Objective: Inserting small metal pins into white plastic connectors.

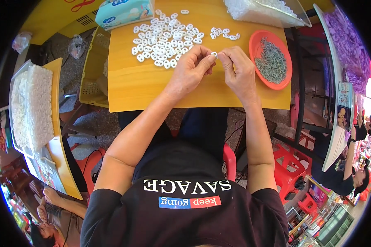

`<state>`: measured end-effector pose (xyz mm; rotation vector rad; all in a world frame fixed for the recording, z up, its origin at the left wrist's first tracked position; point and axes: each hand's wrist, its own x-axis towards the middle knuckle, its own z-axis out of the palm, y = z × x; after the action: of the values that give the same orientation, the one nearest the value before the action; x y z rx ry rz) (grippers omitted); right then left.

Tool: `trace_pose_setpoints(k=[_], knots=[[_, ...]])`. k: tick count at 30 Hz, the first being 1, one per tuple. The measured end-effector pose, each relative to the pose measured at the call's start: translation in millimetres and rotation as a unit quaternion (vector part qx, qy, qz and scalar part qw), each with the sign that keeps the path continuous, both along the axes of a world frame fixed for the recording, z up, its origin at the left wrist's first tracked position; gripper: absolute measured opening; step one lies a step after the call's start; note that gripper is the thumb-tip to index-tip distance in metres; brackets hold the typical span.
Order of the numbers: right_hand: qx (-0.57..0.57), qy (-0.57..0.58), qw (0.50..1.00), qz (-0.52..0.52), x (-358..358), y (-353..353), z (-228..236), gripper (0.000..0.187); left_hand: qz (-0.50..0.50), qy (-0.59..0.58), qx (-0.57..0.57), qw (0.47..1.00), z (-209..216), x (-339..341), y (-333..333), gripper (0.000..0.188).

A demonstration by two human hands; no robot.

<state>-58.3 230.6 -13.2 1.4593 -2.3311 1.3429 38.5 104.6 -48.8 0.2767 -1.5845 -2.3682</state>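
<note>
The left hand [189,73]'s thumb and forefinger pinch one small white plastic piece [214,54] above the yellow table [152,90]; the right hand [240,69]'s fingertips press together beside it, their contents hidden. Beyond: one red bowl [257,44], dozens of two-holed white ovals [174,43], one tissue pack [130,13].

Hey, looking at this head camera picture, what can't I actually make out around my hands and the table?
Head view:
White piece at the left hand: mostly covered by the grip.
Whether the right hand holds anything: hidden by its own grip.
Grey bits in the red dish: too small to tell singly.
Teal pack, clear bin: cut off by the top edge.
</note>
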Motion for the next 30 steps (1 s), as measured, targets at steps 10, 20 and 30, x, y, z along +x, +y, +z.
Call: trace_pose_setpoints(k=[10, 20, 30], knots=[[0.014, 0.006, 0.999, 0.038, -3.3, -2.0, 1.2, 0.005, 0.011, -0.006, -0.041, 0.999, 1.6, 0.0, 0.0, 0.011], [0.052, -0.212, 0.976, -0.030, -19.6, -2.3, 1.7, 0.012, 0.023, -0.015, -0.029, 0.999, -2.4, -1.7, -1.3, 0.015], [0.180, 0.133, 0.959, -0.173, -57.5, -8.5, -7.0, 0.017, 0.005, -0.007, -0.026, 1.000, -5.4, -1.1, 1.0, 0.014]])
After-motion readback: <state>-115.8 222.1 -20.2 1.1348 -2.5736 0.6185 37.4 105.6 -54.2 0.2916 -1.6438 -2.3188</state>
